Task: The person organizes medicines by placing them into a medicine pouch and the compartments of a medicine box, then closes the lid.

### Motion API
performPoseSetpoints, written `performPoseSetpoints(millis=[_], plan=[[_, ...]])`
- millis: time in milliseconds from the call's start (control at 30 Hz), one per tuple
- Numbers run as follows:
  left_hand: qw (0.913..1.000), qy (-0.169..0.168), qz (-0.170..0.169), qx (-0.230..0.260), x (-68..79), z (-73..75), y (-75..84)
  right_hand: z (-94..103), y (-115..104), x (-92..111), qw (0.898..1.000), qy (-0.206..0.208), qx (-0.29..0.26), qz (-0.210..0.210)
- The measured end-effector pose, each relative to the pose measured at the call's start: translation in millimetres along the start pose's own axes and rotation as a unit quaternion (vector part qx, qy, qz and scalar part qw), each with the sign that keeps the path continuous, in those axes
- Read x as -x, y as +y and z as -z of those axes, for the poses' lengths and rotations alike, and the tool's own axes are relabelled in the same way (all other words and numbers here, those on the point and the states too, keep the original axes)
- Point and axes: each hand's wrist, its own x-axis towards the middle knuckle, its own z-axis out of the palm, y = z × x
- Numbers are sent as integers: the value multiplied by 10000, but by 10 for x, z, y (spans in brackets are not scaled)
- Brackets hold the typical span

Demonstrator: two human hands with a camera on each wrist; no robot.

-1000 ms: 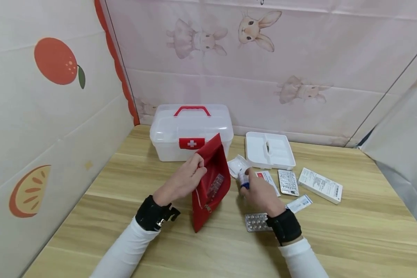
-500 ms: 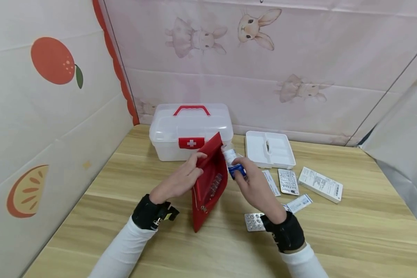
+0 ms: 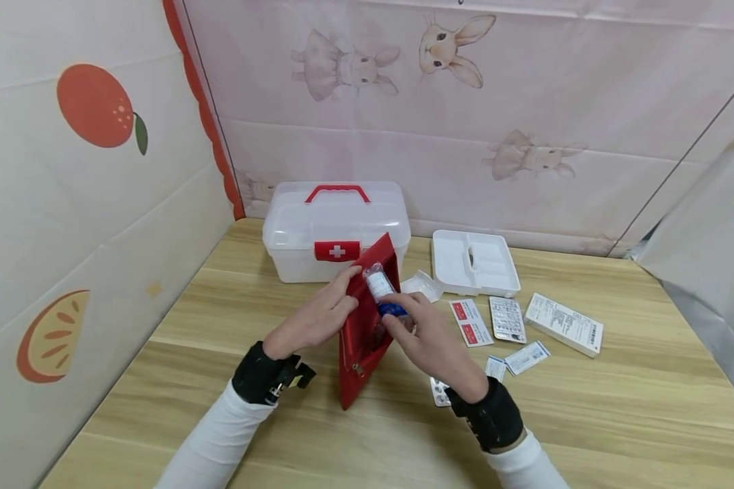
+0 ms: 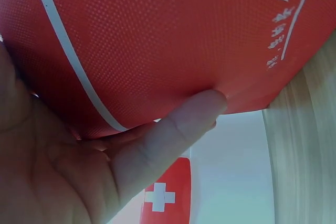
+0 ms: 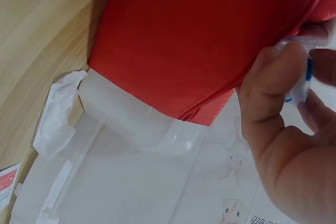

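Note:
My left hand (image 3: 312, 316) holds the zippered red pouch (image 3: 353, 387) by its left side, and the pouch's mouth gapes toward the right. In the left wrist view a finger presses along the red fabric (image 4: 157, 40), which bears white lettering. My right hand (image 3: 437, 343) pinches a small white-and-blue bottle (image 3: 379, 284) in clear plastic wrap. The bottle slants at the pouch's mouth and overlaps the opening. Seen from the right wrist, the wrapped bottle (image 5: 298, 93) shows only partly between the fingers, beside the pouch's zipper edge.
Behind the pouch stands a clear first-aid box (image 3: 293, 261) with a red handle. A white divided tray (image 3: 492, 261) lies to its right. Nearby are a crumpled white wrapper (image 3: 423, 285), a red-and-white packet (image 3: 471, 322), a blister pack (image 3: 508, 319), a white carton (image 3: 564, 326) and small blue-white packets (image 3: 527, 358).
My right hand has lifted the bottle from beside the wrapper and carried it left to the pouch's mouth. The left hand stays on the pouch, its fingers slightly shifted.

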Motion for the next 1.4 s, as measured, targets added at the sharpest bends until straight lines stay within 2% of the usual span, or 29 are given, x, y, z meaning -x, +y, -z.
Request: performPoseSetpoints(millis=[233, 433, 733, 1133, 1400], plan=[[9999, 70, 69, -31, 6, 5, -5, -59, -38, 15, 9978, -552, -226, -279], [9999, 108, 59, -119, 3, 11, -6, -114, -60, 19, 9956, -803, -119, -479], [9999, 105, 50, -27, 1, 26, -14, -128, -91, 20, 9951, -824, 253, -487], [9999, 91, 48, 124, 13, 37, -41, -150, -130, 34, 9941, -597, 385, -820], [9999, 86, 98, 78, 14, 43, -32, -139, -111, 29, 9963, -603, 230, -569]])
